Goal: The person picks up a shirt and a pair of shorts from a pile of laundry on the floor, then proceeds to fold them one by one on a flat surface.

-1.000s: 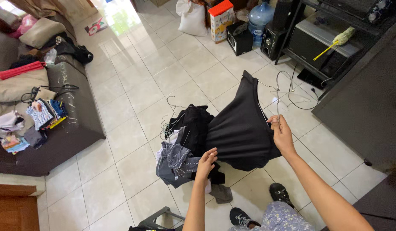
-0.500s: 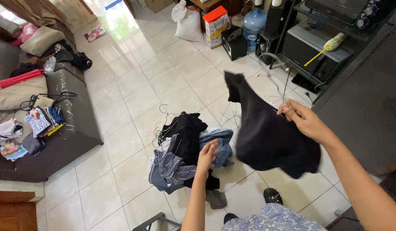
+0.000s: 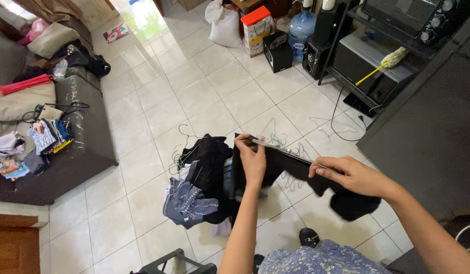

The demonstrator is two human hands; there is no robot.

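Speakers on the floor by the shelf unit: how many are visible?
2. One black speaker stands beside the orange-topped box; a second speaker sits right of the water jug, against the shelf unit. More may be hidden behind.

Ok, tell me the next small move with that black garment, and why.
Probably lift both hands a little so the cloth hangs free. The left hand and right hand pinch one edge of the black garment stretched nearly level between them, while its lower part droops in a bunch near the clothes pile and the wire hangers on the tiled floor.
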